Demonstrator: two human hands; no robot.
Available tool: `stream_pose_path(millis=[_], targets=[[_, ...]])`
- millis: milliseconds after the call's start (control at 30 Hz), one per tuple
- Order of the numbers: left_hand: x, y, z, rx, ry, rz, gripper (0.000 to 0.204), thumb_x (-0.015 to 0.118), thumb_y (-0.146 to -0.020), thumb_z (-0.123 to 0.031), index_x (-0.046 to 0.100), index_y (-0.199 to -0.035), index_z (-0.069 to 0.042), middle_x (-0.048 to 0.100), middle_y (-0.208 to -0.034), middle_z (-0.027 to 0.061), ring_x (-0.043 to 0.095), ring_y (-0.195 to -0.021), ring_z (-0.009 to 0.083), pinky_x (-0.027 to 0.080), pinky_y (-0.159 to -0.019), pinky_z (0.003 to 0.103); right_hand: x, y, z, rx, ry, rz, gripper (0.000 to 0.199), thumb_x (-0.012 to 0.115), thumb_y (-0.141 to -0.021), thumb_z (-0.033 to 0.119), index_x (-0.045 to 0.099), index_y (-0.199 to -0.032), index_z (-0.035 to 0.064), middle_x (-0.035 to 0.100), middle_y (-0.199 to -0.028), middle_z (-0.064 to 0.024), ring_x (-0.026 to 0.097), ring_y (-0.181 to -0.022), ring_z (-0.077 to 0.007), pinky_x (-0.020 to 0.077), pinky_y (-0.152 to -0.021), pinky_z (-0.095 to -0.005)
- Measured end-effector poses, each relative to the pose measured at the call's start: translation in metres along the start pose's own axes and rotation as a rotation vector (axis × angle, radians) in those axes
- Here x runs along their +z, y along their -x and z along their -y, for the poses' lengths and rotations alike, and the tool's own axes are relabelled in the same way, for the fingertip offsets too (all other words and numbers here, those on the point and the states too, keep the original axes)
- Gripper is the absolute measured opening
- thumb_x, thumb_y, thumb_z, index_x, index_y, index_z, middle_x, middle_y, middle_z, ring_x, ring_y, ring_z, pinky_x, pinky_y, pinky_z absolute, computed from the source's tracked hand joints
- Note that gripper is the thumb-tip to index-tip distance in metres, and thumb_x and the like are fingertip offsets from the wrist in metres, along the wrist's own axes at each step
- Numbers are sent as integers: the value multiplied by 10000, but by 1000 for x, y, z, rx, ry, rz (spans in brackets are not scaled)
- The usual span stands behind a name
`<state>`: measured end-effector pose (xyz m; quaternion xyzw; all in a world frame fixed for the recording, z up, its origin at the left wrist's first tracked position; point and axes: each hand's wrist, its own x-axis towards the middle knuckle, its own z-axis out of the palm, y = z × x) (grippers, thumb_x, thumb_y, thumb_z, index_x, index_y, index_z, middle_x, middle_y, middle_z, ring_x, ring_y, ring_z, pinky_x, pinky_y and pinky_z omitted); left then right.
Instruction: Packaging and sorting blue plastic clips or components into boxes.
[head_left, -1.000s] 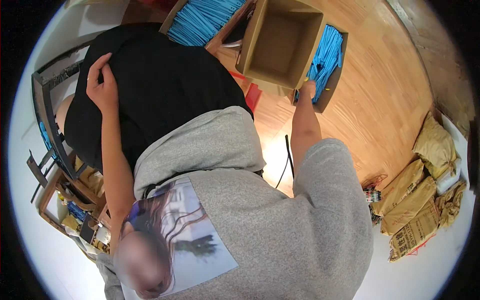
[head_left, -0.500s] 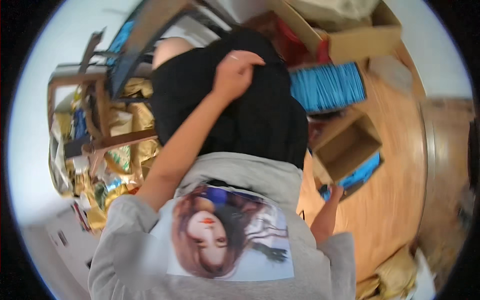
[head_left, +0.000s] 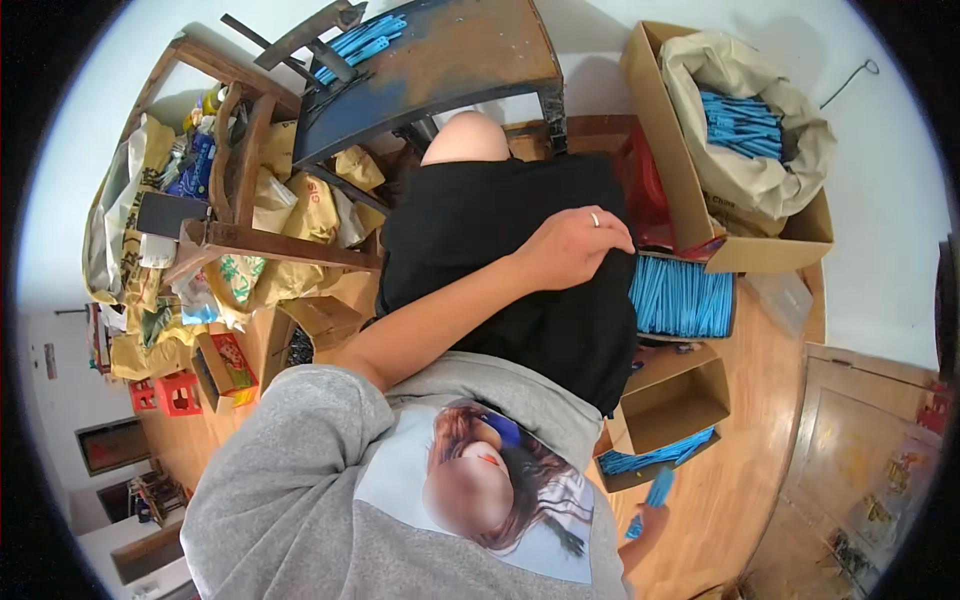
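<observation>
My left hand (head_left: 575, 245), with a ring on one finger, lies over the black cloth on my lap (head_left: 490, 215). Its fingers drape loosely together and hold nothing that I can see. Down at my right side, my right hand (head_left: 650, 520) grips a small bunch of slim blue plastic strips (head_left: 658, 488). Just beyond that hand is a low box of more blue strips (head_left: 655, 456), partly covered by an open cardboard box (head_left: 670, 405). Farther up stands a container packed with upright blue strips (head_left: 682, 298).
A worn metal-topped table (head_left: 450, 70) stands ahead, with blue pieces (head_left: 360, 45) at its far left. At the right, a large carton (head_left: 690, 190) holds a sack (head_left: 810, 170) of blue pieces. A wooden frame (head_left: 270, 243) and gold bags crowd the left.
My right hand has drawn back from the low box and now holds blue strips. My left hand has slid rightward over my lap. The view has shifted, showing more of the table.
</observation>
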<state>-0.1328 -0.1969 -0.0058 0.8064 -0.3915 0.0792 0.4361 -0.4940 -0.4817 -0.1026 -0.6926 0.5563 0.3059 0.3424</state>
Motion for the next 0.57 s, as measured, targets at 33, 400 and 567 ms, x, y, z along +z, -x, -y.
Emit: stream_pose_path(millis=[33, 400, 567], targets=[[-5, 2, -7, -20, 20, -6, 187, 530, -700, 38, 605, -837, -66, 592, -869, 73, 560, -809, 253, 459, -711, 332, -17, 16, 12, -79, 0, -66, 233, 575, -577, 33, 494, -789, -21, 525, -585, -128, 546, -453, -223, 440, -407, -338], [-83, -62, -60, 83, 266, -248, 873, 752, -608, -240, 238, -1291, -60, 454, -1166, 97, 477, -1029, 234, 381, -872, 328, -29, 167, 365, -1233, -363, -306, 338, 662, -703, 86, 508, -993, 5, 542, -937, -46, 524, -829, -155, 435, -740, -271], [-126, -97, -50, 229, 222, -479, 1038, 773, -579, -306, 104, -1342, -84, 366, -1256, 95, 437, -1073, 276, 316, -944, 368, 33, 177, 485, -1154, -1238, 991, 542, 645, -725, 361, 442, -1130, 63, 481, -1101, -78, 475, -994, -221, 427, -812, -415]])
